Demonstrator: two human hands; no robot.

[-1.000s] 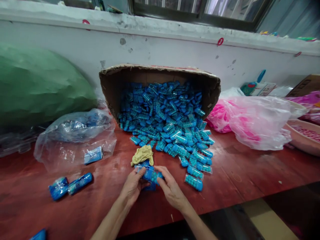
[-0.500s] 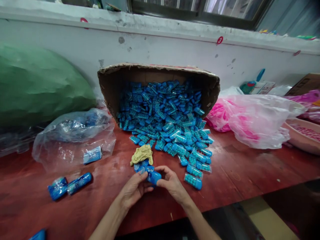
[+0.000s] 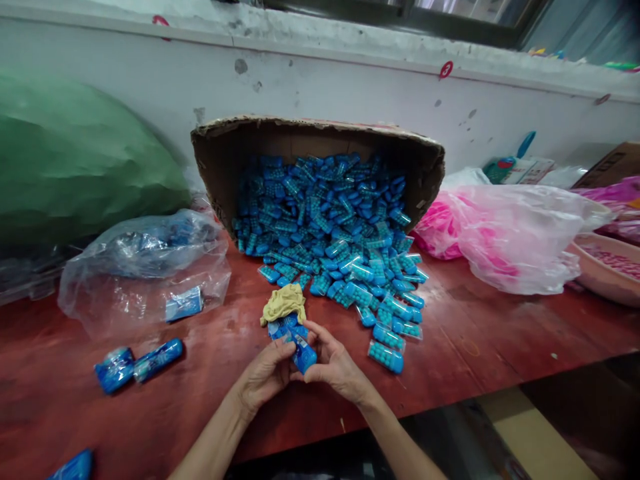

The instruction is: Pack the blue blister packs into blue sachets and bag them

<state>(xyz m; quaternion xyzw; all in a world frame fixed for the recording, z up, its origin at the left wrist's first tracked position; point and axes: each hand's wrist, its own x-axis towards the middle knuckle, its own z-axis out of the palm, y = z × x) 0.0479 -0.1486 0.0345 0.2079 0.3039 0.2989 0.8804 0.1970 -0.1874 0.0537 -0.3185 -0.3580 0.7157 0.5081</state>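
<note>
Between the fingertips of both hands is a small blue pack (image 3: pixel 305 357) with white print, its rounded end tilted toward me. My left hand (image 3: pixel 264 375) pinches it from the left, thumb on top. On the other side my right hand (image 3: pixel 336 365) grips it with thumb and fingers. Just beyond lie blue printed wrappers (image 3: pixel 287 327), partly under a crumpled yellow cloth-like piece (image 3: pixel 283 303). A heap of clear-wrapped blue packs with round beads (image 3: pixel 320 220) spills from a cardboard box (image 3: pixel 215 170) lying on its side.
On the red table (image 3: pixel 480 333), two blue wrapped packs (image 3: pixel 137 365) and a clear plastic bag (image 3: pixel 145 267) lie to the left, below a large green sack (image 3: pixel 85 160). Pink and clear bags (image 3: pixel 520 233) and a pink basin (image 3: pixel 610 277) stand right.
The blue pack has turned in my fingers: its rounded end now points more toward me and more print shows. My right hand's fingers have shifted around it. The view has moved slightly.
</note>
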